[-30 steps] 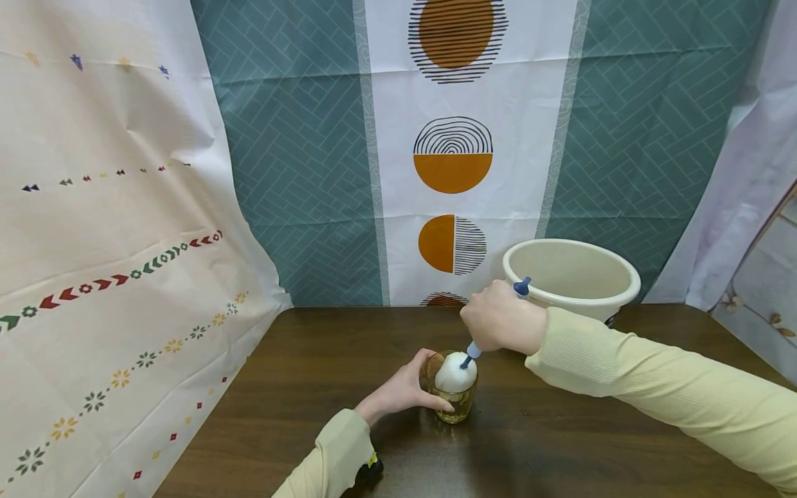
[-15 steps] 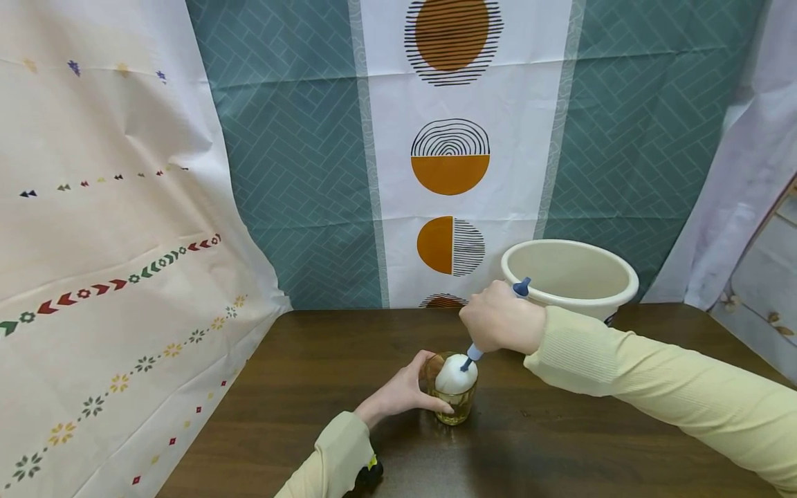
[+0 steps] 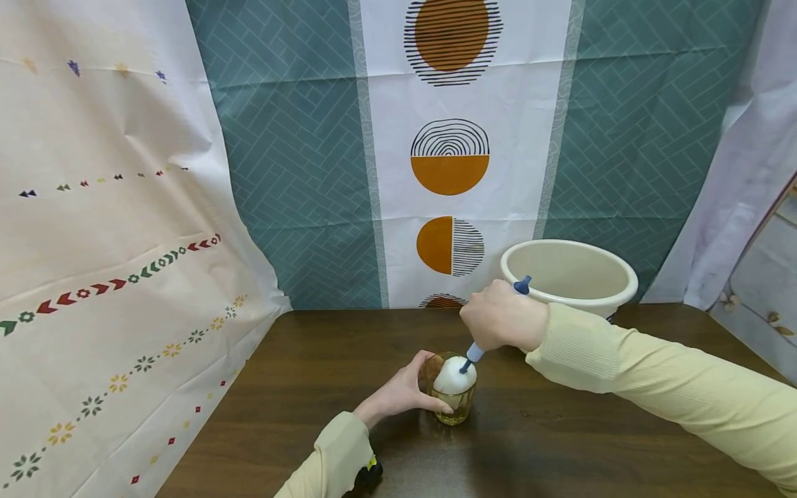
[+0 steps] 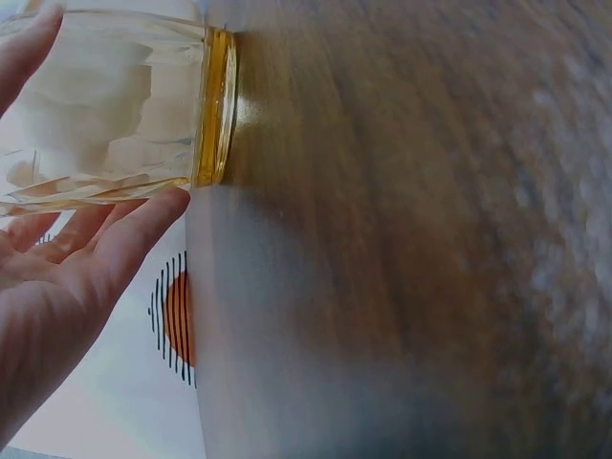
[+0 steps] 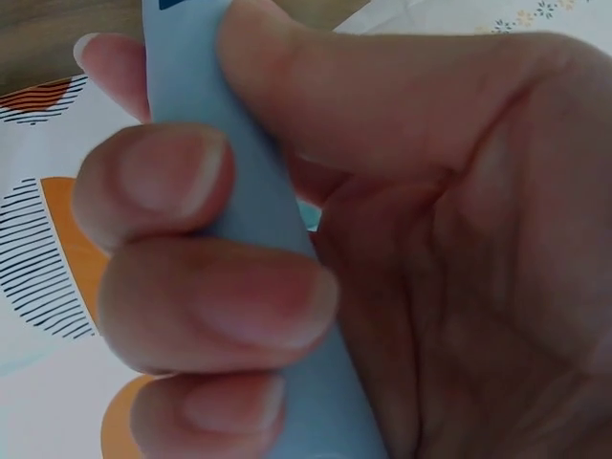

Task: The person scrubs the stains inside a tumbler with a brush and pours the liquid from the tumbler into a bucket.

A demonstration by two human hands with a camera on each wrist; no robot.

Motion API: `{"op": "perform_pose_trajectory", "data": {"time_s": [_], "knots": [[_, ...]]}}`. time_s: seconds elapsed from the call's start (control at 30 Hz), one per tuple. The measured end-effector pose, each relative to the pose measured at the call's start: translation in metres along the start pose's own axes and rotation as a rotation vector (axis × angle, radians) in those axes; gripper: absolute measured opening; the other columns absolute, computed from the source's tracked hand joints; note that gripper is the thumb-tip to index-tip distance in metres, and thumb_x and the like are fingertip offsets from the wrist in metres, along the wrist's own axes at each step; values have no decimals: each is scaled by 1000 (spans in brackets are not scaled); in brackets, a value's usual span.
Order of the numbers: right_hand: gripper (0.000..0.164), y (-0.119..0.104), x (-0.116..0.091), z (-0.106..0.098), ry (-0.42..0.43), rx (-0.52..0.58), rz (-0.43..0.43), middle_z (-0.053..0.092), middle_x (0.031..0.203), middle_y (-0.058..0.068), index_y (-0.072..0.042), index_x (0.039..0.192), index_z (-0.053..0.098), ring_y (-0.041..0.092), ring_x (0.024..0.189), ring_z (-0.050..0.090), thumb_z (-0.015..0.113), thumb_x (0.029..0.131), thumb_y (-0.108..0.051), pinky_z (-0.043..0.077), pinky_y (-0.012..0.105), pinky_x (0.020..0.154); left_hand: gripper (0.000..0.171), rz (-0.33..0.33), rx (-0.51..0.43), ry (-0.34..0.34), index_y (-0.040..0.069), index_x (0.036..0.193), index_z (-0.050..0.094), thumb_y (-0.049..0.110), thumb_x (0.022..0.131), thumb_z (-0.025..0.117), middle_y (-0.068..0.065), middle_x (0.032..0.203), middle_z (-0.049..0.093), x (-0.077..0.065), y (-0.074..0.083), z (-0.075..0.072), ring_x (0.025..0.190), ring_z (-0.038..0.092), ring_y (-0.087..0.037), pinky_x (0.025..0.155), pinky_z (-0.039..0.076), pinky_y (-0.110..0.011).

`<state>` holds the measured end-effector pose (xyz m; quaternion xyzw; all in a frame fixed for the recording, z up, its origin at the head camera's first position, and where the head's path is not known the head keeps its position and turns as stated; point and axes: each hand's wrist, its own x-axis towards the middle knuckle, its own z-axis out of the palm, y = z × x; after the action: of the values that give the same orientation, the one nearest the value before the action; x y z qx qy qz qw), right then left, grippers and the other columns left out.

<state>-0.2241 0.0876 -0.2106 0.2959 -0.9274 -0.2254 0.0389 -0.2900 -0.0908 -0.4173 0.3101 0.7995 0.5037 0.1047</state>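
My left hand (image 3: 403,391) holds a clear amber-tinted glass (image 3: 461,404) from its left side, thumb in front and fingers behind. The glass stands upright on the table. A white sponge head (image 3: 453,380) sits in its mouth, part of it above the rim. My right hand (image 3: 503,316) grips the light blue handle (image 3: 475,353) of this sponge brush, which slants down to the left into the glass. In the right wrist view, fingers and thumb curl round the blue handle (image 5: 258,210). The left wrist view shows the pale sponge blurred through the glass wall (image 4: 172,105).
A cream-coloured basin (image 3: 613,297) stands at the back right, partly behind my right hand. The brown wooden table (image 3: 349,346) ends at a patterned curtain (image 3: 299,173). A cream cloth (image 3: 156,311) hangs along the left side.
The sponge head has shifted very slightly left and down in the glass. Both hands keep their hold and stay almost in place. The head view has tilted a little.
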Motion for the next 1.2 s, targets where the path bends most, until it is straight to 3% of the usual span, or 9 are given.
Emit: {"op": "perform_pose_trajectory", "data": {"time_s": [0.5,1.2], "knots": [[18,2,-1,-3,-13,-5,-21,40,52,-3,-12,60,51,12,48,35,59,75,-8,35,26,45,69,-49,45,5,19,121,38,29,68,80,5,115,47,-1,4,-1,107,44,-14,88,34,-40],[18,3,3,-2,10,-18,-58,37,50,-3,-12,61,51,12,47,33,61,75,-9,33,25,44,70,-45,46,1,17,122,37,29,68,80,4,110,49,-1,3,-2,100,47,-13,83,37,-37]]}}
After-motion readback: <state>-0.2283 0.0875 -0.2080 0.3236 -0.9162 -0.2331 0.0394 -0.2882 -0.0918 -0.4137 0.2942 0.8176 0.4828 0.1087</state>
